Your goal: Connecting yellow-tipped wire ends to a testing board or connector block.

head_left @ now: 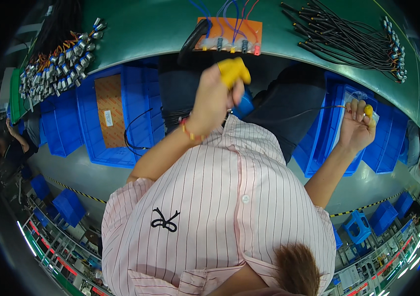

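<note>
My left hand (pixel 211 101) is raised in front of my lap, fingers curled, with yellow finger covers (pixel 233 72) on some of them. What it grips is hidden; a blue object (pixel 244 104) shows just below the fingers. Out to the right, my right hand (pixel 357 127) is closed on a thin dark cable (pixel 313 109), pinching it near its orange-brown end. From there the cable runs left across my dark trousers toward the left hand, where its path is lost. One right fingertip wears a yellow cover (pixel 368 110).
An orange board (pixel 244 30) with wires and terminals sits at the green table's (pixel 141 29) near edge. Black cables (pixel 340 42) lie at right; connector-ended cables (pixel 59 66) bunch at left. Blue bins (pixel 62 123) flank my legs; a black cable loop (pixel 127 135) hangs over one.
</note>
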Demonstrator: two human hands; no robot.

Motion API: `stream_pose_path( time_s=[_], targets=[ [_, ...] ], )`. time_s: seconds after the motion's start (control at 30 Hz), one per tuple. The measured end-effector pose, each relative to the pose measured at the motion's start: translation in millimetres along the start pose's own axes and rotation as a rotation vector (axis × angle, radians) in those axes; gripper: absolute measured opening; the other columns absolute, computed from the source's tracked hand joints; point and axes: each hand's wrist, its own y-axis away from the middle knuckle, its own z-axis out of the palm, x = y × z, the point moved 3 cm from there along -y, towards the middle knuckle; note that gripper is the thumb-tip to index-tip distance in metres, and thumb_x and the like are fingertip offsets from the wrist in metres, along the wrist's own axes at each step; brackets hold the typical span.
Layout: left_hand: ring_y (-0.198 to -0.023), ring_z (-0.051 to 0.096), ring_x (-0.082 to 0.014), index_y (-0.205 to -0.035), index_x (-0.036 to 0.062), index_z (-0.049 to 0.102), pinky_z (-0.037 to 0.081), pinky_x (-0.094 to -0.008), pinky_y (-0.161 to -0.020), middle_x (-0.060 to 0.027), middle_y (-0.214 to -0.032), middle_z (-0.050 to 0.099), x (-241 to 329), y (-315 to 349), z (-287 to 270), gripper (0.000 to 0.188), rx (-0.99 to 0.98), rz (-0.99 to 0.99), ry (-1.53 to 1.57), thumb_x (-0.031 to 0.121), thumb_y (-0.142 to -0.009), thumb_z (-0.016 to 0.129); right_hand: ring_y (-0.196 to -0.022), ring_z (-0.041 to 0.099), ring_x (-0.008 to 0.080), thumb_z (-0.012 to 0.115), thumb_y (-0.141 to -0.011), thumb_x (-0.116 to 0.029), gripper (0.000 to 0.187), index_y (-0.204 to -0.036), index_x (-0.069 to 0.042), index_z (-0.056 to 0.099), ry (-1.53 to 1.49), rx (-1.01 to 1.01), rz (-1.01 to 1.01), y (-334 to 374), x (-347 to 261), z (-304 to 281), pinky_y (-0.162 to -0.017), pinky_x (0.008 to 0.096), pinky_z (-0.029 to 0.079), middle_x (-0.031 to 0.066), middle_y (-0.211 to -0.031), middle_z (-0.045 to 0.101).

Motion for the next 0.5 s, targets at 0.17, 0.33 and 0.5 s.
stream_pose_path(
  time_s=[0.17,0.33,0.5],
  targets=[
    [-0.044,0.045,-0.0032,-0.101,0.0002,0.062,0.035,-0.0166,-0.042,-0.0051,-0.063,0.060,6,14,10,0.021,-0.127,-0.090,-0.150,0.017,-0.101,0.049,-0.070,0.032,0.0166,0.053,-0.069,-0.012,0.015,-0.081,-0.003,0.054,0.062,-0.076,-0.053,-9,-47,-14,-0.071,0.0311,0.029,0.0049,-0.068,0.036],
    [-0.063,0.056,-0.0084,-0.120,-0.0014,0.056,0.044,-0.0191,-0.054,-0.0120,-0.091,0.066,51,-35,53,0.028,-0.208,0.196,-0.075,0.017,-0.101,0.047,-0.072,0.032,0.0188,0.055,-0.064,-0.011,0.023,-0.084,0.000,0.055,0.087,-0.131,-0.185,-54,-120,-12,-0.076,0.0335,0.029,0.0066,-0.070,0.036],
    [-0.128,0.047,-0.0225,-0.150,-0.0027,0.017,0.043,-0.0256,-0.099,-0.0207,-0.152,0.025,66,-102,89,0.066,-0.295,0.151,-0.117,0.006,-0.096,0.054,-0.073,0.032,0.0203,0.051,-0.056,-0.009,0.038,-0.090,0.007,0.055,-0.003,-0.127,-0.267,-127,-196,-41,-0.077,0.0363,0.029,0.0091,-0.069,0.035]
  ],
)
